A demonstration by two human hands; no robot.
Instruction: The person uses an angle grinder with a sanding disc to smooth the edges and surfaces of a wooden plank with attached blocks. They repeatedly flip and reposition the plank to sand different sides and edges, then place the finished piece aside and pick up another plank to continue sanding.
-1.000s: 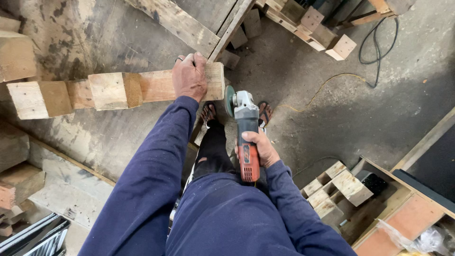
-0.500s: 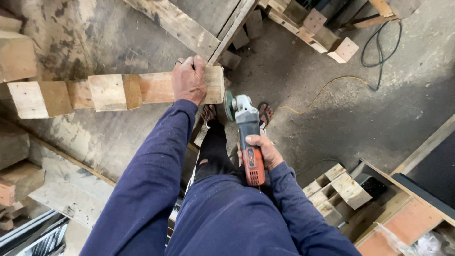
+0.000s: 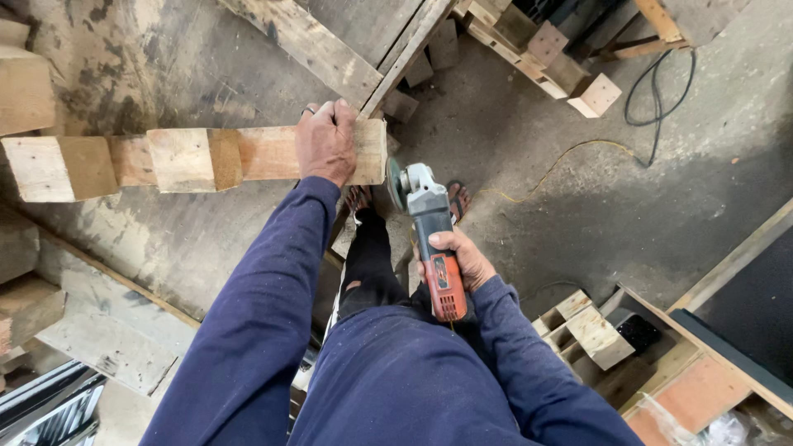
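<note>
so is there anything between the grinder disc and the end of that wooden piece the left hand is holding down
Nothing visible. The grinder, gripped by the right hand, has its disc right beside the end of the wooden piece, and the narrow gap between them looks clear. The left hand presses on top, back from that end.

It is a rough woodworking workshop: wooden pallets [image 3: 529,41] and offcut blocks [image 3: 591,330] lie across a dusty concrete floor [image 3: 578,198], with a black power cable [image 3: 657,103] trailing.
</note>
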